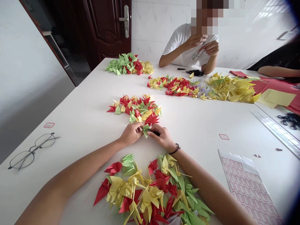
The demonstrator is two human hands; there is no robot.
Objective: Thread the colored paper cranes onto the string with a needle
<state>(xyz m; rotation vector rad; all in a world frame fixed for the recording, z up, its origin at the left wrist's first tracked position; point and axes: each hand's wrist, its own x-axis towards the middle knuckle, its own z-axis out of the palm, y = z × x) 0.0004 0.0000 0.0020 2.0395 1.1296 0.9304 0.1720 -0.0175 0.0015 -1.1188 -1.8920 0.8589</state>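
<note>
My left hand (131,133) is closed, its fingertips pinching a small green paper crane (145,130) at the middle of the white table. A slim black tool (154,132) is gripped in my right hand (163,136), its tip against the crane; the exact kind of tool is hard to make out. Just beyond my fingers lies a pile of red, yellow and green paper cranes (138,107). Between my forearms, nearer to me, is a larger heap of folded paper cranes (146,197) in the same colours.
Eyeglasses (31,151) lie at left, a sticker sheet (248,184) and clear ruler (276,134) at right. Farther back are more crane piles (229,87), red and yellow paper (276,97) and black cord (195,72). A co-worker (189,47) sits opposite; another person's arm (278,71) rests at far right.
</note>
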